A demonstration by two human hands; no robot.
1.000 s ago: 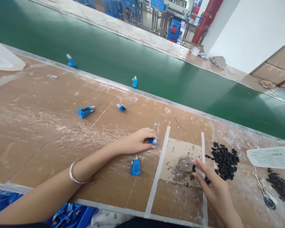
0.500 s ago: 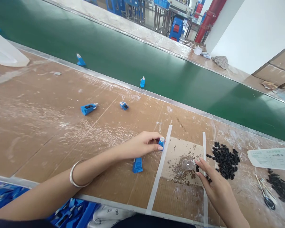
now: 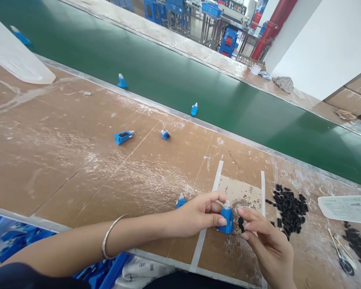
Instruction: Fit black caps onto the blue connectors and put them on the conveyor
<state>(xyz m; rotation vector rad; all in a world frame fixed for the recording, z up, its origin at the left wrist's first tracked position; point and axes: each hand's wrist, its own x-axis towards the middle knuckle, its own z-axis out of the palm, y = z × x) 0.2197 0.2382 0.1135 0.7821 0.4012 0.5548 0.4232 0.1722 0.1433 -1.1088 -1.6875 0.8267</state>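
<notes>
- Brown worktop (image 3: 66,172), scuffed and streaked with white, fills the middle of the frame; beyond it a green conveyor belt (image 3: 228,104) slants from upper left to right.
- At the top of the frame, blue stools (image 3: 228,42), a red pipe (image 3: 267,42) and a white column (image 3: 321,48) form the background.
- Right of lower centre, the left hand (image 3: 200,214) pinches a blue plastic housing (image 3: 227,221) between thumb and fingers, its pale tip pointing up. A silver bangle (image 3: 106,237) circles the left forearm.
- Just to its right, the right hand (image 3: 269,239) pinches a small black piece (image 3: 241,224) between thumb and fingertips, near the housing's right side; whether the two touch cannot be told.
- Behind both hands lies a speckled beige sheet (image 3: 236,186), between a left tape strip (image 3: 199,249) and a right tape strip (image 3: 262,190). A clear round object on it is mostly hidden.
- To the right sits a heap of black pieces (image 3: 290,210); a smaller heap (image 3: 357,243) lies near the right edge, below a pale printed item (image 3: 343,208) and beside thin sticks (image 3: 333,243).
- One blue housing (image 3: 180,202) rests behind the left wrist; two more (image 3: 124,137) lie left of centre, and three stand or lie on the belt toward the upper left.
- At lower left, a blue bin (image 3: 118,269) holds many blue parts.
</notes>
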